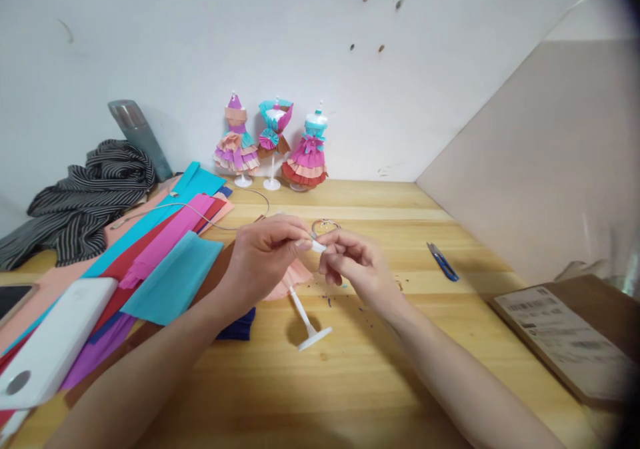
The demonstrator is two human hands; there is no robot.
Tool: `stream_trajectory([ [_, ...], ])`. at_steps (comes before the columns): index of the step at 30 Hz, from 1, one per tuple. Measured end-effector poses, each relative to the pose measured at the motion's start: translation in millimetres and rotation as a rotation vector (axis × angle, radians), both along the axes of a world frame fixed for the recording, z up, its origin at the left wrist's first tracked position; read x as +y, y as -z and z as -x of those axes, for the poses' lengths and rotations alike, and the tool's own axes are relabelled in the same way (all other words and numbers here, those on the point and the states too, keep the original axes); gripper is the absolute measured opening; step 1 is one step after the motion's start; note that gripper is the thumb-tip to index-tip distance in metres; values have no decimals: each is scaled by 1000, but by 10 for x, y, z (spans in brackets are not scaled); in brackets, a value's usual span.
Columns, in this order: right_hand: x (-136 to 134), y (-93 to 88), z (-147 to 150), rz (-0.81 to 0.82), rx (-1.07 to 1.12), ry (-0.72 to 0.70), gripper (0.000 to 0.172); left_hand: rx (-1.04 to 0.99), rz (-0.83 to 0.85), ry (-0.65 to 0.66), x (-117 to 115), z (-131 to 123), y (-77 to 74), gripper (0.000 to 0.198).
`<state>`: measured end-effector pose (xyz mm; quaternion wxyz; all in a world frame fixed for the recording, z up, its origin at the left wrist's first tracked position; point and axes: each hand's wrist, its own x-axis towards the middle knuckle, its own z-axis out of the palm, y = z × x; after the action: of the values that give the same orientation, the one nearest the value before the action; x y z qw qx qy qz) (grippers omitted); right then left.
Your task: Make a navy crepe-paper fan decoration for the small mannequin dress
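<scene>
My left hand point(270, 252) pinches a small white strip point(318, 246) between thumb and fingertips. At the strip's other end, my right hand point(356, 262) has its fingers curled and touching it. Whether the strip is tape or paper, I cannot tell. Below my hands a miniature dress form lies tilted on the table, with its white stand point(303, 310) and round base towards me. A peach crepe-paper skirt point(296, 277) shows on it, while its upper part is hidden behind my left hand. Just beyond my fingers is a ring-shaped item point(326, 225), partly covered.
Three dressed miniature forms point(305, 159) stand by the wall. Coloured crepe-paper sheets point(173, 279), a white power bank-like block point(60, 339) and striped cloth point(95, 192) lie left. Blue-handled thread snips point(443, 262) and a cardboard parcel point(575, 336) are right. Paper scraps dot the wooden table point(300, 402).
</scene>
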<state>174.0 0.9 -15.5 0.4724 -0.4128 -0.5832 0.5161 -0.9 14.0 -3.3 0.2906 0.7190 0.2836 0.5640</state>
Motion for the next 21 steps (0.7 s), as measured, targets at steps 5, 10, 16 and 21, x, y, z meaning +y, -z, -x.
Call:
stream_trajectory([
  [5,-39,-21,16,-16,-40,70,11,14,-19,7,-46,-12,-5,12],
  [10,-39,-12,8,-41,-20,91,8,-7,-6,23,-80,-34,-9,13],
  [16,4,59,-28,-83,87,71,20,65,-186,-74,-72,11,-37,12],
  [21,-1,61,-26,-70,171,170,22,178,-471,-215,-79,69,-12,11],
])
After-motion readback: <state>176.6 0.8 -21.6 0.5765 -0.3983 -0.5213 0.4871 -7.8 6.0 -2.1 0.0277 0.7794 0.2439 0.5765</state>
